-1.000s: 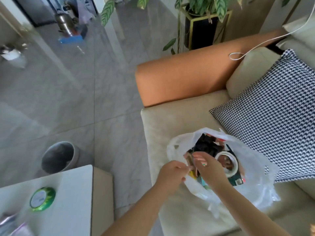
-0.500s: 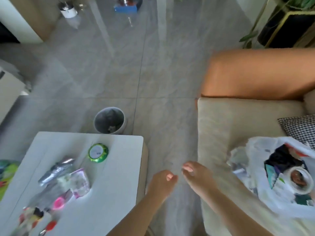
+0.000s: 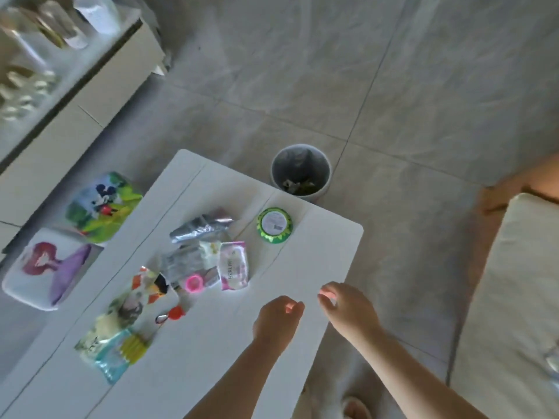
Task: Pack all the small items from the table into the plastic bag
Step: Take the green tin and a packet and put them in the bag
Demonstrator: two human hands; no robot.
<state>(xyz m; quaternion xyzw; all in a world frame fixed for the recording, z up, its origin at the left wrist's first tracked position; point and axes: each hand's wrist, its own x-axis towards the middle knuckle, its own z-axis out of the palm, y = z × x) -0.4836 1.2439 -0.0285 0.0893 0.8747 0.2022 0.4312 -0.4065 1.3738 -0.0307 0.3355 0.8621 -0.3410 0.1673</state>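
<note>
Both hands over white table (image 3: 317, 252), near its right edge. L hand (image 3: 276, 317) loosely curled, holds nothing; R hand (image 3: 348, 309) fingers relaxed, empty. Small items in a cluster to their left: pink packet (image 3: 233, 265), silver pouch (image 3: 201, 226), green tin (image 3: 274, 224) apart. Bag not in view.

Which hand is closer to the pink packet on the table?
The left hand. It hovers just right of and a bit nearer the person than the pink packet. The right hand is farther off to the right, by the table edge. Both hold nothing.
</note>
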